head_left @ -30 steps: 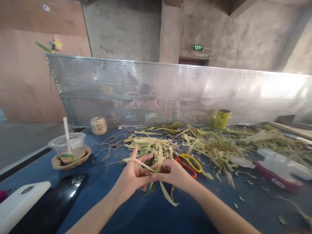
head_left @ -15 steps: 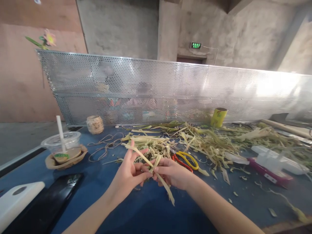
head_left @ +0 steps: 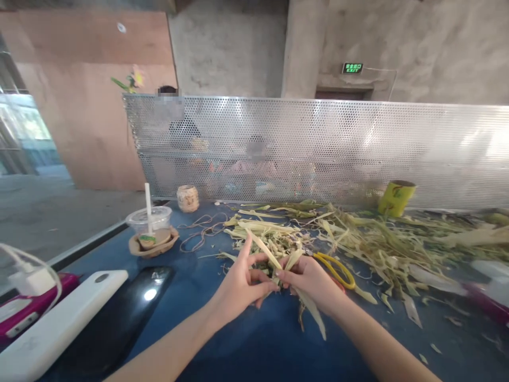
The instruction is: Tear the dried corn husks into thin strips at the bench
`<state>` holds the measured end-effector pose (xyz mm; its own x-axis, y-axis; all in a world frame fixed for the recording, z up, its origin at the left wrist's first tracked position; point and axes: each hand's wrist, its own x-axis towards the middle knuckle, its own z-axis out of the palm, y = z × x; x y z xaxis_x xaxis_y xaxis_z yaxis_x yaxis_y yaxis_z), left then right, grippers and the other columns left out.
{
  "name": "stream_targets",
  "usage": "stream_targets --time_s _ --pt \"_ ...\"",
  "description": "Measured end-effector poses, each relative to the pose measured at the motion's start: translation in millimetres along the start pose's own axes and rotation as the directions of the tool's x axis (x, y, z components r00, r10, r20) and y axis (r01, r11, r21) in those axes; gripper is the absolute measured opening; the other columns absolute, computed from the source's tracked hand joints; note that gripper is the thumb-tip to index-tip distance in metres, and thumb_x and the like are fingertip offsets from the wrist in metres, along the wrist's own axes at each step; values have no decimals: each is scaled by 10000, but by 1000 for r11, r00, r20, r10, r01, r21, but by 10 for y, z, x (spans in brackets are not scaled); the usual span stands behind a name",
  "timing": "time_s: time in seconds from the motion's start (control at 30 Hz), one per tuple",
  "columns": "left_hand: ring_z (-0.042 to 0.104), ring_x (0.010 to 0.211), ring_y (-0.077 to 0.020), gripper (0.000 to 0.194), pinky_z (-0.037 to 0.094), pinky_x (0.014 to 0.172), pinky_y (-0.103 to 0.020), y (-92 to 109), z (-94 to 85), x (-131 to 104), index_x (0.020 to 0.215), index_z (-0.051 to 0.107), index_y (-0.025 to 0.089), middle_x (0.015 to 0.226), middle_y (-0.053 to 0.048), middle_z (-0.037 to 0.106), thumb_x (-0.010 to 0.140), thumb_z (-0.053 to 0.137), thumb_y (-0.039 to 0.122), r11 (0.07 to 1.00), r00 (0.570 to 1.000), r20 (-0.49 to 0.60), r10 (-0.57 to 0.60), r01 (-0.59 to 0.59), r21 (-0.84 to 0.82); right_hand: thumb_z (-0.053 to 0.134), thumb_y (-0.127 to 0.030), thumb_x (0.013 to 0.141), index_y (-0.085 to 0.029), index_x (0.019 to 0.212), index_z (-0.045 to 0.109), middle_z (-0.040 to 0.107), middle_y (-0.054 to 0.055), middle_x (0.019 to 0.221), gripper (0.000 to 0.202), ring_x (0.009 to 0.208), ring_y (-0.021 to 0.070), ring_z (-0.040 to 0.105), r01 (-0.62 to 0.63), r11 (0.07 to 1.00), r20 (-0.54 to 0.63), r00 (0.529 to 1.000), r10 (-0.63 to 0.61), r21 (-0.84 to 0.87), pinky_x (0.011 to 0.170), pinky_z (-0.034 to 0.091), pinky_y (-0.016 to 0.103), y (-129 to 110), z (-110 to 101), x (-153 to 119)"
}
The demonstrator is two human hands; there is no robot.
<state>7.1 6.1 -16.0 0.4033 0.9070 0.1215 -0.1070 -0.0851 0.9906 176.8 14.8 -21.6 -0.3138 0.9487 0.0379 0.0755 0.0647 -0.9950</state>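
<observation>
Both hands are together over the blue table, working a pale corn husk strip (head_left: 264, 249). My left hand (head_left: 240, 284) is closed, thumb and fingertips pinching the husk, the index finger stretched up along the strip. My right hand (head_left: 314, 278) pinches the same piece between thumb and fingers from the other side. A loose husk end (head_left: 314, 314) hangs below my right hand, and another short tip stands up above it. The exact crossing point is hidden by my fingers. Just beyond lies a pile of husk scraps (head_left: 274, 228). Yellow-handled scissors (head_left: 338, 269) rest partly behind my right hand.
To the left are a phone (head_left: 119, 313), a white power bank (head_left: 67, 323), a power strip (head_left: 24, 313), and a plastic cup (head_left: 149, 220) in a cardboard holder. A twine-wrapped jar (head_left: 187, 199) and yellow tube (head_left: 396, 199) stand before a perforated metal screen (head_left: 278, 148); people are behind it.
My view has turned left, so everything sits farther right in the picture and a power strip appears at left. Both hands keep pinching the husk, with only slight finger shifts.
</observation>
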Motion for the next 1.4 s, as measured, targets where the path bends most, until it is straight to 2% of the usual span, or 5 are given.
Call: stream_targets --time_s 0.23,0.63,0.87,1.17,1.4 --pt "633 569 -147 1031 479 547 -258 168 -19 -11 1393 -128 218 882 -105 705 726 655 283 997 988 -147 47 -37 66 683 -429 637 -153 751 605 539 -27 578 309 497 78 472 -32 999 120 992 36 -42 465 379 204 -57 73 -54" --pt "641 489 -187 1024 493 694 -356 341 0 -56 1378 -170 128 357 88 560 749 631 236 970 959 -202 200 -164 181 662 -494 636 -150 679 537 515 -51 493 368 380 45 418 -77 997 82 994 75 30 391 298 180 -52 148 -76" --pt "634 747 -221 1087 448 545 -280 210 -159 10 1372 -199 177 859 -93 688 713 653 321 947 994 -81 73 -44 318 538 -621 681 -146 674 526 523 -32 491 475 406 58 441 -105 976 55 994 97 190 420 328 187 6 102 -43" --pt "563 539 -156 970 401 531 -289 102 -161 8 1413 7 210 594 20 605 697 661 225 949 993 104 -47 12 314 692 -456 614 -143 659 556 521 -32 536 344 484 63 440 9 1000 77 997 -9 1 484 352 200 -43 135 -39" --pt "582 549 -160 1086 408 525 -271 102 -161 7 1386 -141 151 541 57 576 679 679 228 970 973 173 -153 114 217 741 -425 545 -144 667 549 488 -57 485 361 430 47 397 -56 995 23 998 54 87 428 280 190 -32 85 -30"
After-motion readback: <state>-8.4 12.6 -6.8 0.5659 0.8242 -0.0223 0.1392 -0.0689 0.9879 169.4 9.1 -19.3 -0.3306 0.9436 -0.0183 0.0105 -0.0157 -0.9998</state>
